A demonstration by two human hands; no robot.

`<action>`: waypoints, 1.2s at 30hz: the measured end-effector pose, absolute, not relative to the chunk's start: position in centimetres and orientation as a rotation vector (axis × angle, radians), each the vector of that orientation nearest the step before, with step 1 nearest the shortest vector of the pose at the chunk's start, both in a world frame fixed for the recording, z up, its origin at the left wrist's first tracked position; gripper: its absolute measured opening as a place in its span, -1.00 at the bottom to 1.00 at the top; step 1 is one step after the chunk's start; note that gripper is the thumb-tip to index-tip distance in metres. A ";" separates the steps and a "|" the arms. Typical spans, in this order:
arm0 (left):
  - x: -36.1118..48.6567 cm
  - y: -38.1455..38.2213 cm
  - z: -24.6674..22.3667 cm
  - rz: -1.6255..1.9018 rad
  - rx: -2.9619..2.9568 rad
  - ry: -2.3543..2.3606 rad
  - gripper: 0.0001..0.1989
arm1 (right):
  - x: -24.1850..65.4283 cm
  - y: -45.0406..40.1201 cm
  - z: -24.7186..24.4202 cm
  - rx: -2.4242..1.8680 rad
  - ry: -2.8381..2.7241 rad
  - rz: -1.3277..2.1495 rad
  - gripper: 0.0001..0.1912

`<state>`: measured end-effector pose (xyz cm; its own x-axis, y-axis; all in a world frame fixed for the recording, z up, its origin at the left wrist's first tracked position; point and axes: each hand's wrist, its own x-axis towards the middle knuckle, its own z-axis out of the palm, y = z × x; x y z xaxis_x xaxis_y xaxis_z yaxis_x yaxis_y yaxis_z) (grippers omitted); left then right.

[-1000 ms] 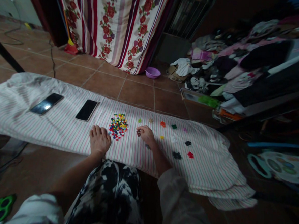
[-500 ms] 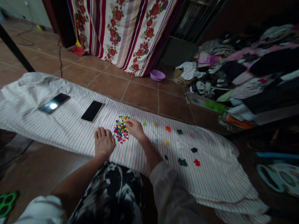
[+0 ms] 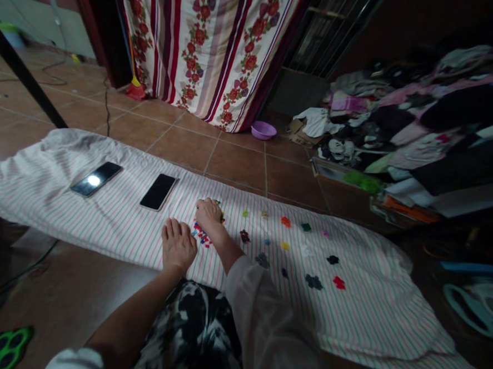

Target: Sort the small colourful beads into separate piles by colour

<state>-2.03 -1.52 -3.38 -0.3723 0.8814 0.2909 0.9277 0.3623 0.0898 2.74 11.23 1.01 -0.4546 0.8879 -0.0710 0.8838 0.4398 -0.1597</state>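
A mixed-colour pile of tiny plastic pieces lies on a striped cloth. My right hand is over the pile with its fingers curled down into it; the fingertips and whatever they hold are hidden. My left hand rests palm down on the cloth at the pile's near left edge, fingers stretched out. To the right, small single-colour groups are spread over the cloth, among them orange pieces, dark brown pieces, grey pieces, red pieces and black pieces.
Two phones lie left of the pile, a dark phone and a phone with a bright reflection. Beyond the cloth are a tiled floor, a purple basin and a floral curtain. Heaped clothes fill the right side.
My right hand has moved left and down over the pile, covering more of it. The view has shifted slightly, and brown and grey groups formerly behind my right arm now show.
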 end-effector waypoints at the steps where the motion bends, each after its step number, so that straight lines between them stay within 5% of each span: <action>1: -2.0 -1.5 -3.4 -0.354 -1.634 -2.427 -0.59 | 2.7 11.2 0.9 -1.631 -2.633 0.269 -0.68; 12: -1.9 -1.6 -2.9 -0.335 -1.628 -2.414 -0.62 | 4.0 11.2 0.7 -1.525 -2.342 0.433 -0.81; 27: -1.9 -1.7 -3.2 -0.353 -1.631 -2.383 -0.64 | 7.7 11.7 -1.3 -1.116 -1.237 1.433 -0.80; 36: -1.5 -1.9 -2.0 -0.284 -1.643 -2.377 -0.66 | 10.6 10.4 -1.1 -1.016 -0.894 1.585 -0.71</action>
<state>-1.54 -1.94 -2.05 -0.3404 0.8905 0.3018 0.9365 0.3497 0.0243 10.59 10.44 -1.13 -0.1366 0.9743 -0.1792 -0.3505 -0.2167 -0.9111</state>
